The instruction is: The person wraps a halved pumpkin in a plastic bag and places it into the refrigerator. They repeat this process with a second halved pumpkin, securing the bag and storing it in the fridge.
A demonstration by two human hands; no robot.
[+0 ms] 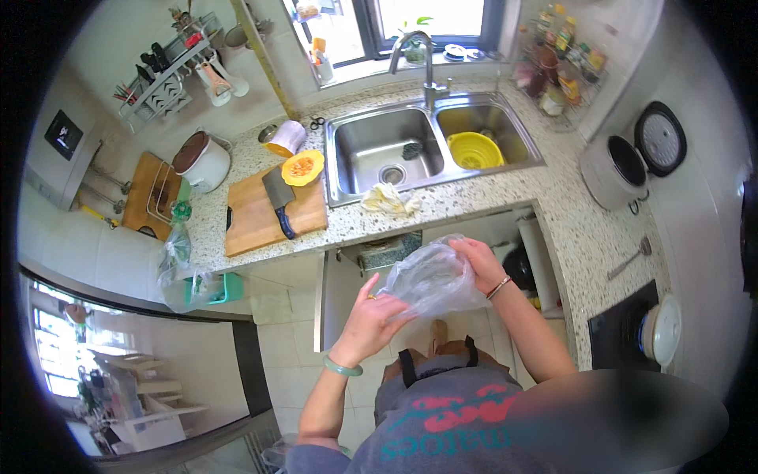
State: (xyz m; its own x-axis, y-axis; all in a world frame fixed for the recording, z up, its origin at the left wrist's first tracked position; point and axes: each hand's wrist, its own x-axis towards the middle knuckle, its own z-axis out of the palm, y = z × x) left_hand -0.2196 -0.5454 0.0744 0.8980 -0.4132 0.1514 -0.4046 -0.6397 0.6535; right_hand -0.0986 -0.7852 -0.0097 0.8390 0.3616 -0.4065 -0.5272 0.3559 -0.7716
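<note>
Clear plastic bag point(433, 278) was up in both hands, in front of the person's body, over the tiled floor point(296, 332) and near the open cabinet under the counter point(478, 197)

Right hand point(478, 263) was pinching the bag at its upper right edge, fingers curled in on the film

Left hand point(367, 322) was spread: thumb side up and clear of the rest, other fingers reaching right against the bag's left side; couldn't tell if they were inside the film or behind it

Green bangle point(343, 366) on the left wrist, thin bracelet point(498, 287) on the right

Counter, left side: wooden cutting board point(257, 233) with a cleaver point(277, 192) lying on it, blade toward the wall, dark handle toward the person. Cut pumpkin piece point(302, 168), seeds showing, sat at the board's far right corner; scissors point(317, 123) near the sink

Middle: double-basin steel sink point(351, 154), yellow basket point(475, 150) in the right basin, crumpled pale cloth point(391, 200) at the front edge

Right side: rice cooker point(608, 174) with its lid raised, long-handled utensil point(630, 259) lying between it and the black stove point(620, 325)
</note>
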